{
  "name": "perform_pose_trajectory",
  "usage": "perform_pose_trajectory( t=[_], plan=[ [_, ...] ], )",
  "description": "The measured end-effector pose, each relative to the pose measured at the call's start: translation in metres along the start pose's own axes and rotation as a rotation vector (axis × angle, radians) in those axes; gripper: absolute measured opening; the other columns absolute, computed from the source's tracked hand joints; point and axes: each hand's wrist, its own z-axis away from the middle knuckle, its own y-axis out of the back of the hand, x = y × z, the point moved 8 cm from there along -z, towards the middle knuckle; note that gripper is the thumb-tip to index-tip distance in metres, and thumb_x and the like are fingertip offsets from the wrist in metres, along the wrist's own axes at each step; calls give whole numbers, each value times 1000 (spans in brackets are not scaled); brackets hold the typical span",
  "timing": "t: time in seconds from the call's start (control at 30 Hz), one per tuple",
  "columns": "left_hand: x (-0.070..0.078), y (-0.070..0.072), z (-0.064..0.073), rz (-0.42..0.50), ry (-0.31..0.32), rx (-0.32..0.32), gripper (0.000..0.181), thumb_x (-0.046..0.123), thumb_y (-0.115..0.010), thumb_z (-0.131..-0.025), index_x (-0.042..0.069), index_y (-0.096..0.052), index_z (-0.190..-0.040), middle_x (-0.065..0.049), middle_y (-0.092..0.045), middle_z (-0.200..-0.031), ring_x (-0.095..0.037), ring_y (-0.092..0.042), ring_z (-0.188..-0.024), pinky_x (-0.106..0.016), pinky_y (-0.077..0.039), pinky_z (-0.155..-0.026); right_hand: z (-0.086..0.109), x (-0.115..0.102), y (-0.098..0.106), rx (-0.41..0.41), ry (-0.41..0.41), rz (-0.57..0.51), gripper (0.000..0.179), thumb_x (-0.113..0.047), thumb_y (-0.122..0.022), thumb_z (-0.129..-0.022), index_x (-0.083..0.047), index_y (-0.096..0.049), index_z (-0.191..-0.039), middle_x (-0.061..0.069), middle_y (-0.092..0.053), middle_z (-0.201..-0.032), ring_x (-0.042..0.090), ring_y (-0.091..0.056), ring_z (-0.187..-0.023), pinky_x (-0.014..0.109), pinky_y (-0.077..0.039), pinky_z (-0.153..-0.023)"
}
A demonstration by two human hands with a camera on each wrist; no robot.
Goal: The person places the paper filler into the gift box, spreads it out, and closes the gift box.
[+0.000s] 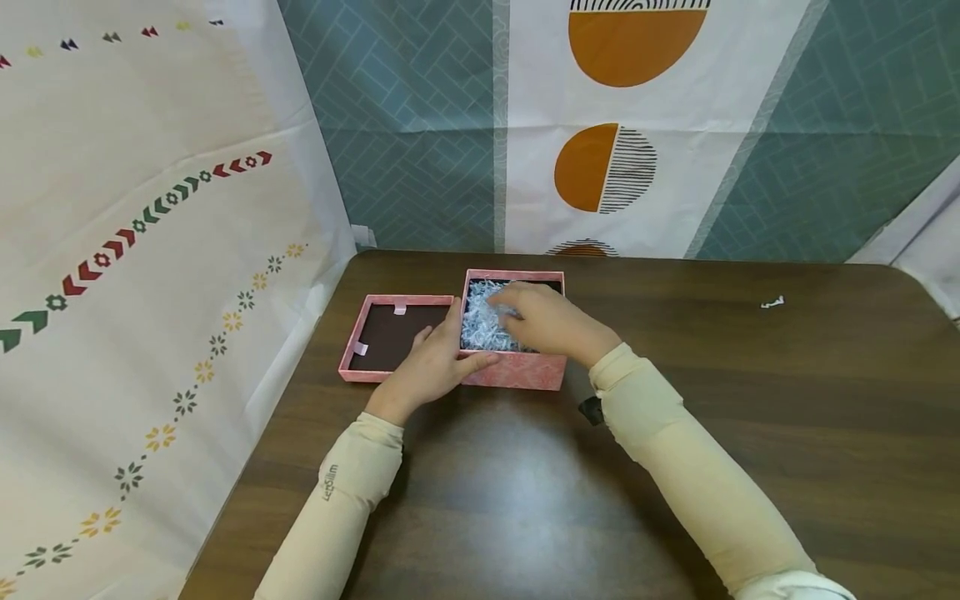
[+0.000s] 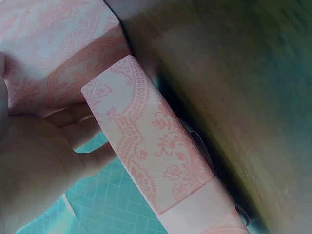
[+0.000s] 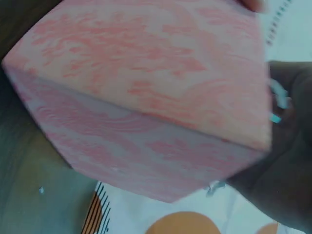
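A pink patterned box (image 1: 513, 371) stands on the table, filled with light-blue shredded paper (image 1: 483, 325). Over its left front corner lies my left hand (image 1: 431, 362), thumb along the front and straight fingers against the left side. My right hand (image 1: 551, 321) reaches in over the right side, its loosely bent fingers at the paper; the fingertips are partly hidden. Blue shreds show beside that hand in the right wrist view. Left of the box lies its pink lid (image 1: 358, 374), dark inside up, with two pale ribbon tabs. The lid's patterned edge (image 2: 146, 131) fills the left wrist view's middle.
A small white scrap (image 1: 772, 302) lies on the brown wooden table (image 1: 750, 433) at the far right. Patterned cloths hang behind the table (image 1: 420, 125) and along its left side (image 1: 187, 275).
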Motion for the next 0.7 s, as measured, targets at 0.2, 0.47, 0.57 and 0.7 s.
perform_pose_trajectory(
  t=[0.2, 0.47, 0.57, 0.7],
  plan=[
    [-3, -1, 1, -1, 13, -9, 111, 62, -61, -93, 1, 3, -161, -15, -16, -166, -28, -21, -151, -57, -10, -119, 21, 13, 49, 236, -35, -134, 32, -3, -52, -103, -4, -66, -131, 13, -63, -132, 31, -58, -113, 48, -46, -102],
    [-4, -1, 1, -1, 42, -25, 113, 63, -61, -92, 3, 5, -161, -14, -15, -166, -26, -19, -151, -55, -7, -120, 41, 52, 58, 150, -192, -134, 38, 4, -42, -100, -2, -64, -130, 20, -67, -111, 32, -60, -95, 46, -49, -84],
    [-5, -1, 1, 8, 46, -21, 114, 63, -62, -91, 4, 5, -161, -14, -15, -166, -27, -21, -151, -55, -6, -120, 42, 52, 48, 84, -192, -132, 37, 2, -44, -100, -2, -64, -131, 18, -67, -114, 31, -59, -89, 43, -49, -76],
    [-4, -1, 1, 14, 41, -18, 114, 63, -62, -91, 4, 6, -161, -15, -14, -166, -28, -20, -151, -55, -6, -120, 41, 44, 39, 63, -168, -132, 35, 2, -47, -100, -2, -65, -130, 17, -69, -107, 26, -57, -77, 38, -45, -65]
  ],
)
